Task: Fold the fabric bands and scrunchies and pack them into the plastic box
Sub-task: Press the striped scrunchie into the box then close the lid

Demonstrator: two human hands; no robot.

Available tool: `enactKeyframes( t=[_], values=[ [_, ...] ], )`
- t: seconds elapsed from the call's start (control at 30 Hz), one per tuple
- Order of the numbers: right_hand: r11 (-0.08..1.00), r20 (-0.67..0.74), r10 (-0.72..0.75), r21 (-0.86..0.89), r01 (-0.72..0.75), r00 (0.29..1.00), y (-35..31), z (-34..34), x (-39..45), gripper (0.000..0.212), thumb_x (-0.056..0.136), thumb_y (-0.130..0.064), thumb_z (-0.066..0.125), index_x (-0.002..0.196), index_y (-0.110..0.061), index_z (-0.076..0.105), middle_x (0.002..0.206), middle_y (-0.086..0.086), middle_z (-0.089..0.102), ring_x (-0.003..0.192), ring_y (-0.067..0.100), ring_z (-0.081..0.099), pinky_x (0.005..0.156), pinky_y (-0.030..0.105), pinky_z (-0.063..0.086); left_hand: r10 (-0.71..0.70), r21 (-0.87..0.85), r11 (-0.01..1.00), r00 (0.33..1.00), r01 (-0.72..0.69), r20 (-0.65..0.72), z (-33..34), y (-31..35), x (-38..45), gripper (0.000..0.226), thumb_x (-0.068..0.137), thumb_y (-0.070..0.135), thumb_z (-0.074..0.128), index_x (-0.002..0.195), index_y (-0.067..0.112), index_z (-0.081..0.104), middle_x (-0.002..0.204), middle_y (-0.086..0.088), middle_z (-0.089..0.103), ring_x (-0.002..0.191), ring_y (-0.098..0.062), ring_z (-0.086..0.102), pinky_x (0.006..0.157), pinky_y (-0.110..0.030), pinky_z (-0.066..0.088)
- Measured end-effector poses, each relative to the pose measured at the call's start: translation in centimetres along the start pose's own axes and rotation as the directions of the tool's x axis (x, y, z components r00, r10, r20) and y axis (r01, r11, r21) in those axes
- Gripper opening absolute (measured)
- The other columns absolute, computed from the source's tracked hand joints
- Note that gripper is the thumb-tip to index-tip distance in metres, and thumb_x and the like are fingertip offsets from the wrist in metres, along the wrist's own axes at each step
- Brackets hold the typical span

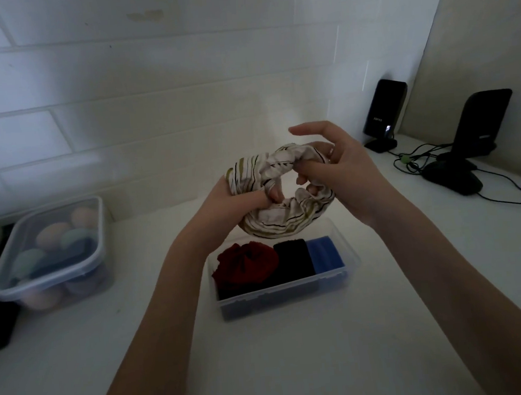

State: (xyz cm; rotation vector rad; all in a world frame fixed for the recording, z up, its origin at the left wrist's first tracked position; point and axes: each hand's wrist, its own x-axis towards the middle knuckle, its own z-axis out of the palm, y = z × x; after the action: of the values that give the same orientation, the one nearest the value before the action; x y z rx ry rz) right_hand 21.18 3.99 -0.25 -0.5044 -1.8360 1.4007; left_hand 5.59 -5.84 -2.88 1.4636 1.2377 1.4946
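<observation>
Clear plastic box holds red scrunchie, black band, blue band.

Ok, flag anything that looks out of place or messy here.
Nothing stands out. Both hands, left and right, hold the striped scrunchie above the plastic box, where the red scrunchie, black band and blue band sit side by side.

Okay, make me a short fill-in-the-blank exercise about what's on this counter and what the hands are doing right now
1. Both hands hold the striped scrunchie above the open plastic ____.
2. Inside the box, the black band lies between the red scrunchie and the ____ band.
3. The lidded container of rounded pastel items stands on the ____ side of the counter.
4. The left hand and right hand grip ____ sides of the scrunchie.

Answers: box; blue; left; opposite
</observation>
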Motion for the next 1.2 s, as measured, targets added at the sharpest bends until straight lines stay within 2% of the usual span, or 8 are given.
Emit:
enactKeyframes(
  t=[0.13, 0.23, 0.43, 0.63, 0.77, 0.9, 1.1, 1.2],
  values=[
    [0.991, 0.002, 0.106, -0.078, -0.105, 0.994, 0.7, 0.8, 0.0, 0.038, 0.082, -0.018, 0.069, 0.118, -0.018, 0.056, 0.109, 0.01, 0.065, 0.078, 0.014, 0.07, 0.061, 0.023, 0.055, 0.019, -0.275, 0.961, 0.998, -0.001, 0.064, 0.1, -0.3, 0.2, 0.017, 0.052, -0.002, 0.055, 0.06, 0.012, 0.059, 0.066, -0.008, 0.064, 0.071, -0.024, 0.065, 0.069, -0.03, 0.054],
    [0.971, 0.16, 0.235, -0.078, -0.225, 0.959, 1.4, 1.7, 0.0, 0.033, 0.088, -0.021, 0.06, 0.12, -0.015, 0.057, 0.114, 0.013, 0.067, 0.098, 0.023, 0.068, 0.087, 0.04, 0.056, 0.011, -0.488, 0.871, 0.991, 0.058, 0.137, 0.5, -0.3, 0.2, 0.021, 0.047, -0.001, 0.055, 0.066, 0.006, 0.06, 0.056, -0.007, 0.057, 0.048, -0.017, 0.055, 0.054, -0.023, 0.049],
    [0.861, 0.364, 0.384, 0.19, -0.471, 0.849, 1.8, 2.9, 0.1, 0.033, 0.092, -0.014, 0.047, 0.122, -0.004, 0.057, 0.119, 0.022, 0.064, 0.111, 0.032, 0.062, 0.101, 0.045, 0.046, 0.03, -0.639, 0.739, 0.937, 0.214, 0.348, -0.1, -0.2, 0.1, 0.035, 0.059, 0.017, 0.068, 0.091, 0.005, 0.065, 0.06, -0.006, 0.056, 0.041, -0.008, 0.05, 0.047, -0.019, 0.042],
    [0.685, 0.38, 0.274, 0.568, -0.457, 0.883, 0.8, 2.4, 0.0, 0.03, 0.087, -0.013, 0.041, 0.1, -0.005, 0.067, 0.095, 0.013, 0.067, 0.095, 0.027, 0.063, 0.093, 0.039, 0.05, -0.003, -0.718, 0.656, 0.952, 0.232, 0.305, -0.8, -0.3, 0.3, 0.045, 0.065, 0.026, 0.064, 0.1, -0.002, 0.064, 0.085, -0.012, 0.07, 0.07, -0.02, 0.066, 0.075, -0.03, 0.052],
    [0.516, 0.326, 0.232, 0.758, -0.399, 0.917, 0.5, 2.0, 0.0, 0.02, 0.075, -0.011, 0.044, 0.057, -0.01, 0.053, 0.049, -0.002, 0.048, 0.048, 0.012, 0.052, 0.078, 0.024, 0.048, 0.023, -0.832, 0.513, 0.965, 0.212, 0.261, -1.1, -0.9, 0.3, 0.03, 0.07, 0.023, 0.064, 0.091, 0.001, 0.063, 0.082, -0.009, 0.066, 0.077, -0.02, 0.063, 0.078, -0.029, 0.053],
    [0.574, 0.303, 0.163, 0.744, -0.34, 0.939, 0.3, 1.9, -0.2, 0.02, 0.078, -0.01, 0.044, 0.06, -0.011, 0.052, 0.045, -0.004, 0.038, 0.041, 0.007, 0.037, 0.066, 0.022, 0.051, 0.006, -0.873, 0.423, 0.963, 0.243, 0.271, -1.4, -1.2, 0.6, 0.029, 0.076, 0.026, 0.063, 0.093, 0.003, 0.059, 0.076, -0.004, 0.062, 0.074, -0.015, 0.058, 0.076, -0.024, 0.046],
    [0.683, 0.137, 0.217, 0.686, -0.251, 0.966, 0.6, 2.0, 0.0, 0.015, 0.088, 0.002, 0.045, 0.078, -0.008, 0.05, 0.05, -0.003, 0.045, 0.033, 0.003, 0.04, 0.048, 0.019, 0.049, -0.045, -0.811, 0.555, 0.98, 0.184, 0.192, -1.7, -1.1, 0.4, 0.019, 0.065, 0.02, 0.072, 0.075, 0.01, 0.06, 0.057, 0.007, 0.051, 0.056, -0.005, 0.05, 0.092, -0.024, 0.043],
    [0.676, 0.077, 0.244, 0.702, -0.227, 0.967, 0.7, 1.6, 0.4, 0.024, 0.088, 0.006, 0.047, 0.104, -0.011, 0.048, 0.053, 0.0, 0.053, 0.035, 0.005, 0.048, 0.051, 0.023, 0.053, -0.09, -0.782, 0.604, 0.988, 0.153, 0.123, -1.8, -0.9, 0.4, 0.049, 0.049, 0.008, 0.081, 0.09, 0.006, 0.055, 0.067, -0.001, 0.057, 0.067, -0.012, 0.054, 0.078, -0.028, 0.053]
  ],
)
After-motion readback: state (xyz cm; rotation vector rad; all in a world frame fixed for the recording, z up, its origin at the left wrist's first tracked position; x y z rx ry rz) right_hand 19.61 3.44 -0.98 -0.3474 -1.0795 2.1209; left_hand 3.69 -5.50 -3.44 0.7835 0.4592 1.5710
